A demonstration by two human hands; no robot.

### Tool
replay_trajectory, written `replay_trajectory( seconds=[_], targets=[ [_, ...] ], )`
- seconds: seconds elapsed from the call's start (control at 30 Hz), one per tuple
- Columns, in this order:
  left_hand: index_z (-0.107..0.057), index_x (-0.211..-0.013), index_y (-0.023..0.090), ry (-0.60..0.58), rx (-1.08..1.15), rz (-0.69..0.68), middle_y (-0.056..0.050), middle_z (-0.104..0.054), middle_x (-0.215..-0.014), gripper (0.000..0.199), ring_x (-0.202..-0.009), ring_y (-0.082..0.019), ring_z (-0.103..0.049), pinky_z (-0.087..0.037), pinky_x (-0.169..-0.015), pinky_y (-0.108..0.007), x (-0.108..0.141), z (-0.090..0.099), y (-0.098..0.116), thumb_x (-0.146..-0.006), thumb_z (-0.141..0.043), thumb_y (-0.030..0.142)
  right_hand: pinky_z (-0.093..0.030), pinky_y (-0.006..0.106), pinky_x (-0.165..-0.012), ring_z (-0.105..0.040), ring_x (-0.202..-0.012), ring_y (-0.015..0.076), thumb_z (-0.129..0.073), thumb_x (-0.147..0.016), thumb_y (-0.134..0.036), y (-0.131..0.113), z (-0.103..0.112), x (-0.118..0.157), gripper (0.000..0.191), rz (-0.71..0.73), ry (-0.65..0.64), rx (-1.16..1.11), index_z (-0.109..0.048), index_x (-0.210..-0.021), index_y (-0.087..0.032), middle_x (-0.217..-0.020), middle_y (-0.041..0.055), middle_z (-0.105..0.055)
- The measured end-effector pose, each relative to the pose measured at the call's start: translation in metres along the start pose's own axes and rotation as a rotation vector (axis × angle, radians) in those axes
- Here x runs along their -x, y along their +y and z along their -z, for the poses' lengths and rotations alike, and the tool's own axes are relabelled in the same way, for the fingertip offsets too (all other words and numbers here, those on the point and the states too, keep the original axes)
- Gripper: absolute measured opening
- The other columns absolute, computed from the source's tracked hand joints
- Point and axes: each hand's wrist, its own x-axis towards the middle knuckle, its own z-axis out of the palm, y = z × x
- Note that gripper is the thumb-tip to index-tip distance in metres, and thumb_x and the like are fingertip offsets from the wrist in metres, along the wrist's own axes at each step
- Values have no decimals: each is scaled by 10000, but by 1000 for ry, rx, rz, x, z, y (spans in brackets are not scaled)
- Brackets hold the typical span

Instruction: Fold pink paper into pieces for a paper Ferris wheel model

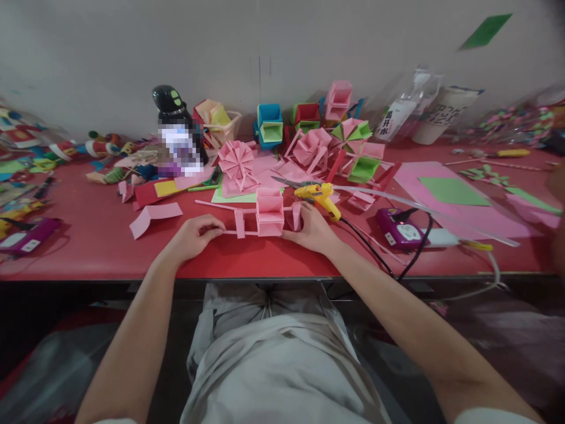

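A pink folded-paper model [270, 215] lies on the red table in front of me. It has a boxy middle, thin rolled-paper rods along its length and a folded strip near each end. The near rod's left end sits between the thumb and fingers of my left hand [196, 237]. On the other side, my right hand [312, 231] is closed around the model's right end, by the upright pink strip; part of that end is hidden by the fingers. Just behind my right hand lies a yellow hot glue gun [325, 199], with scissors [285, 181] partly behind it.
A creased pink paper strip [155, 217] lies left of my left hand. Several finished paper models, among them a blue-and-green box [269, 126], stand along the wall. A purple power socket [399, 228] with cables sits at right. The table's front edge [265, 278] is close to me.
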Motion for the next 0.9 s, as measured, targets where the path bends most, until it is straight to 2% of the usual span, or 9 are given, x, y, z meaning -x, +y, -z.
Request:
replay_trajectory(
  seconds=[0.23,0.4,0.47,0.6,0.7,0.9],
  targets=[
    [-732,-873,202,6,38,-7,-67,-751,-934,218,-895,-247,-679,-507,-851,-360,-4,-2,5,-868,-654,406,-513,537,-932,-627,-998,345,-827,-663,-491,-5,3,-1,461,-8,18,-7,-666,-979,-197,-1018,113,-655],
    [-721,-893,196,54,27,-12,-65,-746,-920,211,-879,-243,-674,-506,-810,-346,-6,-1,1,-880,-643,392,-448,575,-1053,-588,-1194,391,-824,-659,-564,-7,5,-1,657,-38,12,-43,-650,-1171,-191,-1230,153,-652],
    [-714,-899,189,71,36,-9,-66,-742,-907,220,-870,-240,-674,-506,-784,-337,-6,-1,0,-885,-638,395,-441,573,-1064,-587,-1213,390,-805,-672,-613,-9,6,-1,703,-32,14,-59,-636,-1207,-191,-1252,156,-652],
    [-703,-919,174,117,101,3,-73,-740,-921,235,-870,-232,-679,-524,-794,-334,-8,-3,2,-880,-647,399,-478,539,-1034,-630,-1160,362,-787,-706,-613,-14,10,0,632,-33,29,-130,-647,-1154,-191,-1213,140,-678],
    [-696,-948,172,163,166,29,-73,-740,-930,247,-866,-226,-687,-543,-821,-344,-9,-5,3,-874,-657,404,-496,525,-1019,-649,-1146,351,-797,-713,-580,-17,13,1,638,-97,27,-215,-624,-1183,-185,-1223,137,-686],
    [-697,-967,167,213,237,36,-73,-728,-912,250,-830,-211,-684,-546,-767,-323,-10,-8,-3,-869,-669,395,-524,506,-999,-667,-1133,335,-769,-761,-541,-20,16,2,570,-131,14,-319,-623,-1177,-181,-1213,118,-711]
  ],
)
